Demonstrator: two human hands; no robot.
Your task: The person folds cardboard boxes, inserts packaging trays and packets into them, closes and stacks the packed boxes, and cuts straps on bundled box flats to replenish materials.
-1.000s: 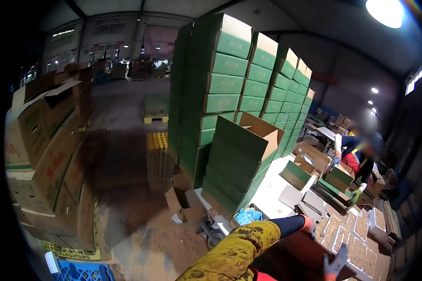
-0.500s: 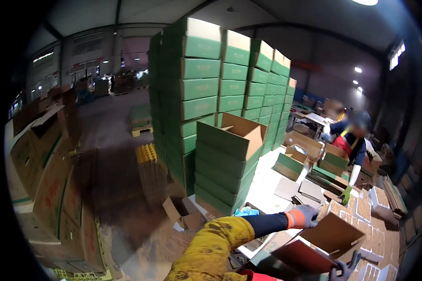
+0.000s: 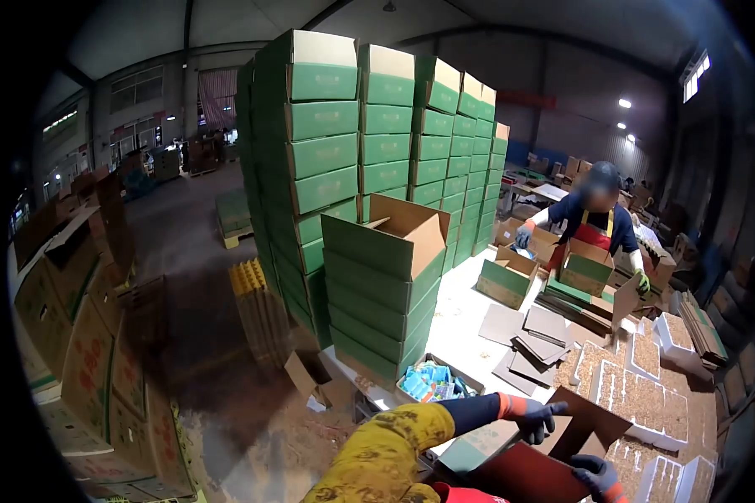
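In front of me a cardboard box point(image 3: 528, 471) stands with its top open and a brown flap raised. My left hand point(image 3: 530, 417), in a grey glove with an orange cuff, is over the box's far side, its fingers apart and stretched out. At the near right edge of the same box is my right hand point(image 3: 595, 474), also gloved, with fingers closed over the cardboard. A tray of blue packets point(image 3: 434, 381) lies left of my left hand. Flat grey-brown cardboard sheets point(image 3: 538, 339) are spread on the white table point(image 3: 461, 312) beyond.
A tall wall of green boxes point(image 3: 323, 159) rises behind a shorter stack of open boxes point(image 3: 382, 281). Across the table a co-worker point(image 3: 595, 214) handles open cartons. White trays with brown filling point(image 3: 641, 398) lie at right. More cartons point(image 3: 84, 344) are stacked at left.
My left hand has come away from the raised flap and its fingers now spread. My right hand has moved left along the box. The co-worker now stands more upright.
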